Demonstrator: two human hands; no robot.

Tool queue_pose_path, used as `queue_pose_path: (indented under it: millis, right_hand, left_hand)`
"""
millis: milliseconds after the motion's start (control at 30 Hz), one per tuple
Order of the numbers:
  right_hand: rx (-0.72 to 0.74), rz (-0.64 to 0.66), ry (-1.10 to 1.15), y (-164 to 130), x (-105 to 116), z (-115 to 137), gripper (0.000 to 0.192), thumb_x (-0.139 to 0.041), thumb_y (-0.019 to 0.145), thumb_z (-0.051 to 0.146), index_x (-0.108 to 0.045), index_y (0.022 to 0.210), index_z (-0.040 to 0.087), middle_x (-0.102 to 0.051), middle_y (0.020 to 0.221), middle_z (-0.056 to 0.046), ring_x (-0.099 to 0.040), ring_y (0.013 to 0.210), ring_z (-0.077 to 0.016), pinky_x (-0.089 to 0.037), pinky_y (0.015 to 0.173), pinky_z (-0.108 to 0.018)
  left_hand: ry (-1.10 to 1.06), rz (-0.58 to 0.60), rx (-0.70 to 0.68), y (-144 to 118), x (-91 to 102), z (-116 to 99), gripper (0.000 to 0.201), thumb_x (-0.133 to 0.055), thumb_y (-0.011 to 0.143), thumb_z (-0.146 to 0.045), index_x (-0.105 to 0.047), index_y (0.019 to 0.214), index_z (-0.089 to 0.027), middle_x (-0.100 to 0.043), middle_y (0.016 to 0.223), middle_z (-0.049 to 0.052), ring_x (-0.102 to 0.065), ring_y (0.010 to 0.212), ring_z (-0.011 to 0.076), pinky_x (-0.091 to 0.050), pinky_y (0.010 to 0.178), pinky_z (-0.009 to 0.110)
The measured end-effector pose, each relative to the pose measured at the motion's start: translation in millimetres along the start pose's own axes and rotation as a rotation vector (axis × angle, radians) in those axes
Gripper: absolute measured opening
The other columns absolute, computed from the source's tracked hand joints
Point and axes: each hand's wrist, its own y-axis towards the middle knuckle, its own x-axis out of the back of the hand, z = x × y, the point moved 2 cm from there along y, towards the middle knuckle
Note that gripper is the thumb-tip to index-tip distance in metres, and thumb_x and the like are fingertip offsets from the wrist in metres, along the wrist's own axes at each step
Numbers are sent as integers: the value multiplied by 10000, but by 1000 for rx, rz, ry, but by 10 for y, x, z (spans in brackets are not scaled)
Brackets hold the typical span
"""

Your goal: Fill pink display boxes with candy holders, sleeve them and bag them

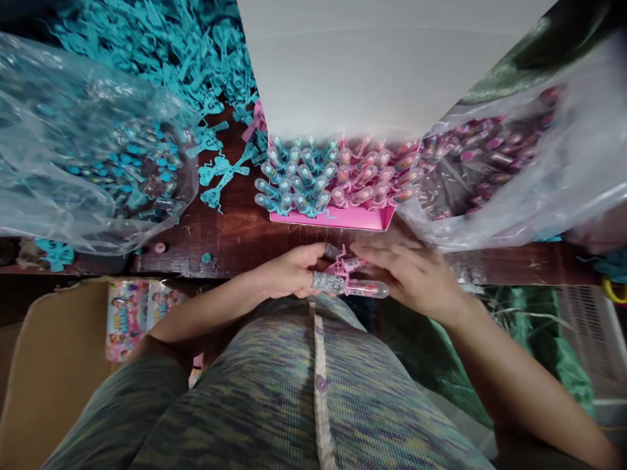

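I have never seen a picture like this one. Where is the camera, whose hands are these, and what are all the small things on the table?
There is one picture, from a camera worn on a person's head, looking down at their own lap and hands. The left hand and the right hand together hold a small clear tube with a pink plastic piece. On the dark wooden table stands a pink tray filled with similar tubes, blue ones left, pink ones right. Loose blue plastic pieces lie heaped at the back left. Clear plastic bags of more parts sit on both sides.
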Motion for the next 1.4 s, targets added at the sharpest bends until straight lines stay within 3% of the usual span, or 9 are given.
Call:
queue_pose_path:
  millis: [200,333,433,600,767,867,1067,1233,1400]
  right_hand:
    - [21,98,-96,63,77,-34,381,-628,1066,443,-618,1396,253,-825,1157,-51,-817,938,-216,-663,725,-335]
    - [23,69,-97,36,143,19,451,-668,1051,366,-584,1485,278,-733,1375,-93,-771,1135,-234,-663,778,-313]
    - [35,5,-15,-6,104,82,361,-737,1010,313,-656,1360,278,-778,1217,-45,-782,1023,-190,-648,809,-295]
    - [-68,-3,120,-63,-28,101,264,-591,1080,452,-686,1180,227,-777,873,-8,-747,730,-144,-565,609,-260]
    - [-133,-37,112,-107,154,29,563,-714,960,596,-648,1409,263,-766,1245,-125,-769,1086,-288,-659,844,-404]
    - [-106,-37,154,-64,264,-10,612,-758,974,448,-569,1535,290,-692,1415,-138,-698,1283,-324,-640,1019,-478]
    - [-60,39,230,62,142,-5,170,-639,1061,254,-732,1196,296,-789,1045,-30,-779,932,-184,-663,820,-329]
    - [-97,41,231,32,174,33,332,-684,1033,389,-678,1353,301,-791,1184,-69,-773,1088,-248,-661,914,-394]
    - [-134,61,215,-21,154,46,239,-647,1056,361,-694,1284,304,-801,1086,-33,-783,963,-208,-648,852,-332]
  left_hand:
    - [57,-27,-122,9,31,-65,391,-827,660,-92,-593,966,-164,-729,874,1,-652,710,89,-497,646,184]
    - [88,-71,-120,10,114,-52,395,-830,707,-121,-613,1031,-181,-715,846,-24,-557,592,61,-423,564,178]
    - [65,-81,-202,25,147,-30,432,-886,717,-160,-625,1061,-183,-760,1004,29,-683,774,105,-521,713,214]
    - [60,-16,-336,42,79,-15,449,-935,721,-153,-625,1045,-189,-775,1106,65,-749,1054,182,-555,1011,327]
    - [45,-42,-200,24,93,3,412,-916,717,-138,-666,1043,-172,-779,1054,61,-745,964,170,-569,922,308]
    - [51,-30,-142,15,98,15,384,-914,714,-146,-694,1027,-164,-778,1006,51,-736,889,157,-565,864,293]
    - [180,36,-277,8,-22,80,282,-852,787,-142,-680,1010,-162,-786,1010,56,-743,922,163,-563,920,324]
    - [198,27,-326,-39,-38,4,284,-848,788,-164,-695,1027,-167,-790,1008,56,-749,953,172,-572,954,338]
    - [366,-50,-311,-52,-16,-66,203,-853,778,-200,-742,944,-165,-772,923,38,-724,918,195,-578,854,309]
